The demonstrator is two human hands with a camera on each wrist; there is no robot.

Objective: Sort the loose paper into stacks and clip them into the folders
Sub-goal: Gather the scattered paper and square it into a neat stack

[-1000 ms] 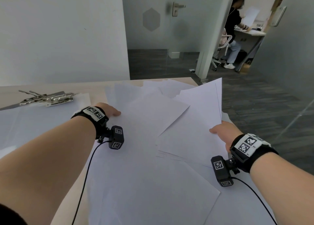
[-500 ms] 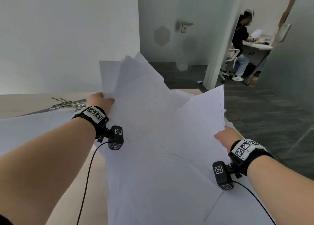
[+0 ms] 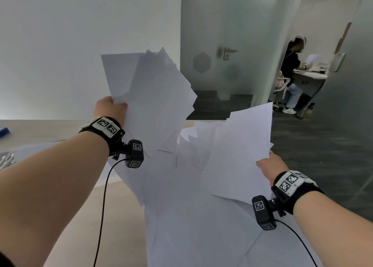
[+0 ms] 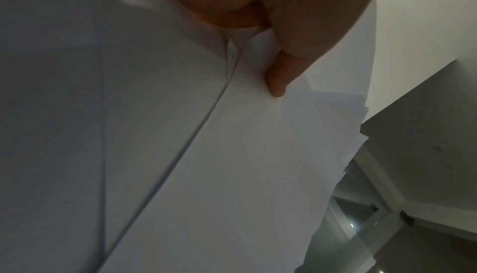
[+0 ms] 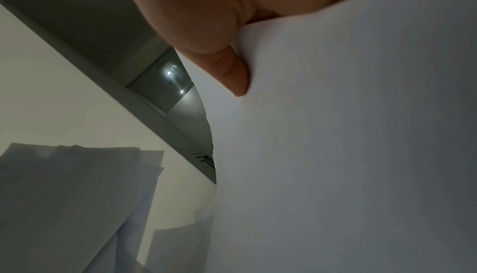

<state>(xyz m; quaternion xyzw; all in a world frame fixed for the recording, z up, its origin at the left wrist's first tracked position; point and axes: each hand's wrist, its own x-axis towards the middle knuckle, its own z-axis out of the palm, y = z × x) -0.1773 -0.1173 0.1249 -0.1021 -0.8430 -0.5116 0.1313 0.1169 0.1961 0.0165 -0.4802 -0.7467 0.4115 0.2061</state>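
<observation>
My left hand [image 3: 113, 106] grips the left edge of a fanned bundle of white paper sheets [image 3: 149, 97] and holds it upright above the table. In the left wrist view the thumb [image 4: 281, 77] presses on the top sheet [image 4: 232, 155]. Lower at the right, my right hand [image 3: 268, 164] pinches the edge of a second bundle of sheets [image 3: 240, 149], tilted up. The right wrist view shows its thumb [image 5: 232, 73] on that paper [image 5: 348, 144]. More loose sheets [image 3: 191, 226] lie spread on the table beneath. Metal folder clips [image 3: 6, 161] peek in at the far left.
The light wooden table [image 3: 40, 129] runs left, with a blue object [image 3: 4, 131] at its far left edge. Beyond it is a white wall and a glass door [image 3: 226, 52]. A person [image 3: 290, 73] sits at a desk in the far right room.
Both hands have lifted their bundles off the table. The left bundle rose highest, from lying flat to standing upright; the right bundle tilted up a little. The head view swung right.
</observation>
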